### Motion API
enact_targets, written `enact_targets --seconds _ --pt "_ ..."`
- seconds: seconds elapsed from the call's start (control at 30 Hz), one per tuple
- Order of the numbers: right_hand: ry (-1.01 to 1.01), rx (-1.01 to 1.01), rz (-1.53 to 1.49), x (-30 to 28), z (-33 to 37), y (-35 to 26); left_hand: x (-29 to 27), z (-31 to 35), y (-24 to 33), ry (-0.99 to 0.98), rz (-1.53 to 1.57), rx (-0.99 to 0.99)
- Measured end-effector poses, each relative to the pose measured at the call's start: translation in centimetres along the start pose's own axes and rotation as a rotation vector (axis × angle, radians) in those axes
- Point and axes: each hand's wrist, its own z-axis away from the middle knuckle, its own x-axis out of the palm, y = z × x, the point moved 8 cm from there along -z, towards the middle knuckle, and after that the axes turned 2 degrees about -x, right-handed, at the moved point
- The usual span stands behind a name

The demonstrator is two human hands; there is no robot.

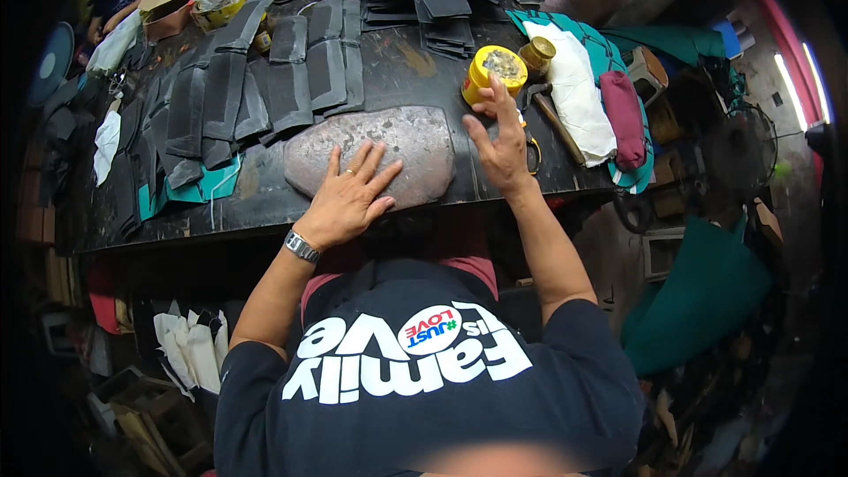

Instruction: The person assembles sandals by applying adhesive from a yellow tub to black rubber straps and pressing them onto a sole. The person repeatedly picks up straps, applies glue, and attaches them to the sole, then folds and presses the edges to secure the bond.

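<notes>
**One left hand [346,201] flat, one right hand [505,146] raised**

The left hand, ungripping, spreads its fingers over a mottled grey, rounded stone-like slab [422,139] lying at the person's twelve o'clock on the black bench [389,81]. At the slab's three o'clock, the right hand hangs unclenched before a round yellow tub [474,79]; I cannot tell whether they touch.

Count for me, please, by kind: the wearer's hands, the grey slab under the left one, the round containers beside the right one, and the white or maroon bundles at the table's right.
Hands: 2 (left hand, right hand)
Grey slab: 1
Round containers: 2 (yellow tub, small jar)
Bundles: 2 (white bundle, maroon bundle)
Total: 7
</notes>
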Motion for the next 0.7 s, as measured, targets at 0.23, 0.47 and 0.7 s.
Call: enact_targets --seconds 0.23,0.47,0.7 --pt "-0.068 0.046 -0.111 5.3 -4.7 0.1 -1.9 1.4 -2.6 0.396 0.690 -0.152" --pt "-0.452 0.169 0.349 13.1 1.8 0.8 -0.8 2.2 -4.3 0.521 1.024 -0.333" --pt "-0.395 0.109 0.006 9.7 4.2 -1.4 -1.3 2.5 -4.1 0.548 0.728 -0.271"
